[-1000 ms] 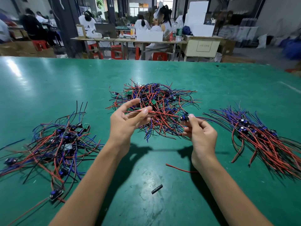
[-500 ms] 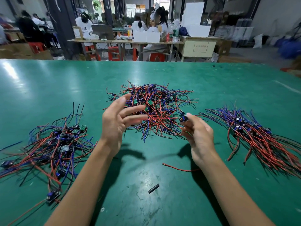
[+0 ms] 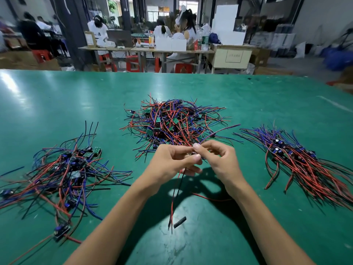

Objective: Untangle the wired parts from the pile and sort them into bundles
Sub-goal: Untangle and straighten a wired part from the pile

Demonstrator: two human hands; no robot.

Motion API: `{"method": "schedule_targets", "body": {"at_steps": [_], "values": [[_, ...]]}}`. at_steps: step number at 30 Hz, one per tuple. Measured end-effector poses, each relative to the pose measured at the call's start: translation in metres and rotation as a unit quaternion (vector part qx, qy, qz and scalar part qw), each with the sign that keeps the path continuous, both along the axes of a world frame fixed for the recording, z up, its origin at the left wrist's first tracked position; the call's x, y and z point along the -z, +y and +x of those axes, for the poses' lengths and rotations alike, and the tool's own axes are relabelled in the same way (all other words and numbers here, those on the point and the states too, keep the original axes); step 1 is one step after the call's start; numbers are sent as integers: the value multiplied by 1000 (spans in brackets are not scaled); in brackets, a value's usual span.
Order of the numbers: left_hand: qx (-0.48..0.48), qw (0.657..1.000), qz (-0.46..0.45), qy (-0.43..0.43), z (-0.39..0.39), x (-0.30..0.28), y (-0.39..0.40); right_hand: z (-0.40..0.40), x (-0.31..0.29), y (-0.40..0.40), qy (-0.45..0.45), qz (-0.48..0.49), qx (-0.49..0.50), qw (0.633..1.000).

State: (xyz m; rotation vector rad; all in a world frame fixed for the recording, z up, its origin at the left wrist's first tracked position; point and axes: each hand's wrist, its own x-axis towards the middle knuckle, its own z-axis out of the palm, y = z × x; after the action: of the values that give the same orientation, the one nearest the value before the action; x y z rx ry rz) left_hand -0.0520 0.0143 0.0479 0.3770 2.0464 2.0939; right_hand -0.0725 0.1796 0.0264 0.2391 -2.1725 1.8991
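Three wire heaps: middle pile [image 3: 172, 123], left bundle [image 3: 63, 169], right bundle [image 3: 305, 165]. Left hand [image 3: 172, 163] and right hand [image 3: 219, 159] both pinch one wired part [image 3: 176, 190]. Loose red wire [image 3: 210, 197], black tube [image 3: 180, 222] on table [image 3: 57, 104].

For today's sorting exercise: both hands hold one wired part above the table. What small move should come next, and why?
Probably carry the part right and lay it on the right bundle. It looks free of the pile: its red and black wires hang loose below the left hand, and a purple wire runs up past the right hand. That bundle's wires lie combed one way.
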Motion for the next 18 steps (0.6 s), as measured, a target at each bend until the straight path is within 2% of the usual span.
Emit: {"method": "schedule_targets", "body": {"at_steps": [9, 14, 18], "values": [[-70, 996, -14, -49, -7, 1, 3, 3, -3, -5, -10, -58, -17, 998], [-143, 989, -13, 28, -4, 6, 9, 8, -2, -20, -19, -74, -52, 996], [-151, 984, -51, 80, -3, 6, 8, 11, 6, -31, -33, -62, -10, 997]]}}
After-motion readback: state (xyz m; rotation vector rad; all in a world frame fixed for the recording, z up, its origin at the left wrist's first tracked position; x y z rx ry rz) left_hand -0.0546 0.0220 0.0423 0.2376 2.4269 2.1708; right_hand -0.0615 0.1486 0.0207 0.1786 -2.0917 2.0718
